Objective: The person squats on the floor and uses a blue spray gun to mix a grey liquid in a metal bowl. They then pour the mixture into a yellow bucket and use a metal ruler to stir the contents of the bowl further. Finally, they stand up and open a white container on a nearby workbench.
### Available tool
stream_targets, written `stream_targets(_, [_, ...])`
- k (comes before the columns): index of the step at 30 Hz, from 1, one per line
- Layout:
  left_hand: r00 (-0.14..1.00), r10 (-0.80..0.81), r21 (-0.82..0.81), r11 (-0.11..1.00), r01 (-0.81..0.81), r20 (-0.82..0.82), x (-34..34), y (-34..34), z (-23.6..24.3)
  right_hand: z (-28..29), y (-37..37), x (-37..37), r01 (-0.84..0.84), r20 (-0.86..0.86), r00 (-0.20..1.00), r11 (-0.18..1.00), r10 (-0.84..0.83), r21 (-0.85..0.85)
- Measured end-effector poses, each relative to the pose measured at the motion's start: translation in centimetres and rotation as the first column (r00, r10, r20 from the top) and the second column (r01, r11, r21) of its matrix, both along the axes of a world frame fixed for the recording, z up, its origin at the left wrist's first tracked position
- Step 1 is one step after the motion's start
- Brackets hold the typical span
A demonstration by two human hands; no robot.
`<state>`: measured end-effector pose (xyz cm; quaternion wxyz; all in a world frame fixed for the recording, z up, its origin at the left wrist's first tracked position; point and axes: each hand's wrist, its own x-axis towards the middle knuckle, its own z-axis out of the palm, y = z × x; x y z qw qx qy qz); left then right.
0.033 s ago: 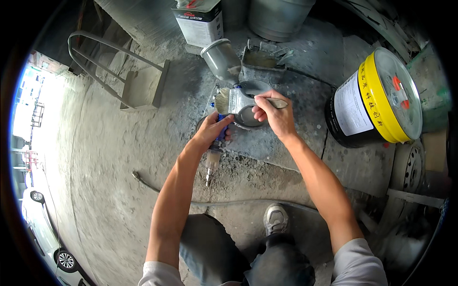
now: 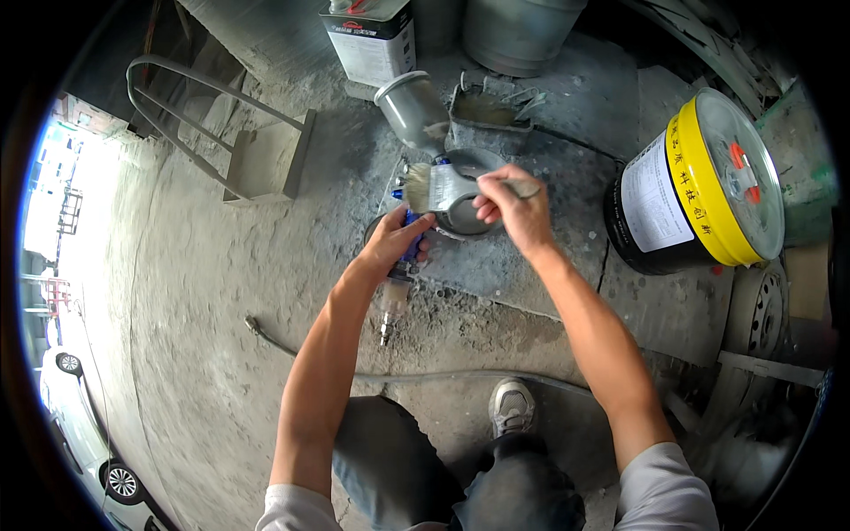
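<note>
My left hand point(image 2: 387, 242) is closed around the blue handle of a spray gun point(image 2: 411, 241), whose grey cup point(image 2: 411, 111) points up and away. Below that hand, a clear fitting with a metal connector point(image 2: 387, 323) hangs from the handle. Pinched by its handle in my right hand point(image 2: 517, 212) is a wide flat paintbrush point(image 2: 452, 189). Its pale bristles lie at the head of the gun, hiding part of it; whether they press on it I cannot tell. Underneath both sits a round grey pan point(image 2: 467, 228).
Behind the gun stands a grimy rectangular tub point(image 2: 491, 119) with liquid, beside a metal can point(image 2: 376, 49) and a grey bucket point(image 2: 518, 35). A black and yellow pail point(image 2: 660, 190) is at right, a handled metal scoop point(image 2: 266, 164) at left. A hose point(image 2: 469, 375) crosses the floor near my shoe.
The brush and my right hand have shifted slightly to the right. My left hand holds the spray gun in nearly the same place.
</note>
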<state>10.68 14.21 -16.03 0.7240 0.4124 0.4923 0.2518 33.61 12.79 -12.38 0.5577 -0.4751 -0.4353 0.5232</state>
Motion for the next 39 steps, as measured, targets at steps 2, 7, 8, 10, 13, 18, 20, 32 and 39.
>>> stream_targets(2, [1.0,0.0,0.025,1.0,-0.001,0.007,0.7,-0.3,0.7,-0.4,1.1,1.8,0.104,0.072,0.992,0.994,-0.105,0.014])
stream_targets(7, [0.987,0.119,-0.032,0.993,-0.116,0.11,1.3,-0.4,2.7,-0.7,1.5,3.1,0.267,0.548,0.763,0.94,-0.342,0.214])
stream_targets(8, [0.978,0.143,-0.002,0.99,-0.144,0.149,1.6,-0.4,2.8,-1.7,1.5,3.4,0.261,0.645,0.656,0.92,-0.392,0.294])
stream_targets(10, [0.974,0.163,0.086,0.98,-0.178,0.158,2.0,-0.3,3.0,-3.0,0.9,2.9,0.124,0.789,0.575,0.976,-0.218,0.179])
stream_targets(13, [0.974,0.199,0.218,0.951,-0.219,0.11,3.2,-0.5,4.1,-4.2,-0.1,2.4,-0.007,0.782,0.613,0.989,-0.112,0.148])
stream_targets(18, [0.867,0.358,0.641,0.765,-0.06,-0.345,3.3,-0.5,2.6,-4.2,-0.7,1.5,-0.084,0.749,0.662,0.99,-0.031,0.116])
stream_targets(20, [0.777,0.467,0.758,0.652,0.019,-0.421,3.2,-0.9,1.7,-3.9,-0.3,1.7,-0.042,0.759,0.651,0.997,-0.017,0.058])
stream_targets(32, [0.737,0.478,0.783,0.612,0.111,-0.478,3.8,-1.3,-0.1,4.1,1.4,-0.8,0.083,0.269,0.959,0.996,-0.087,0.024])
stream_targets(39, [0.73,0.47,0.764,0.635,0.11,-0.496,3.3,-1.6,0.4,3.8,1.4,-1.3,0.094,0.224,0.97,0.995,-0.097,0.024])
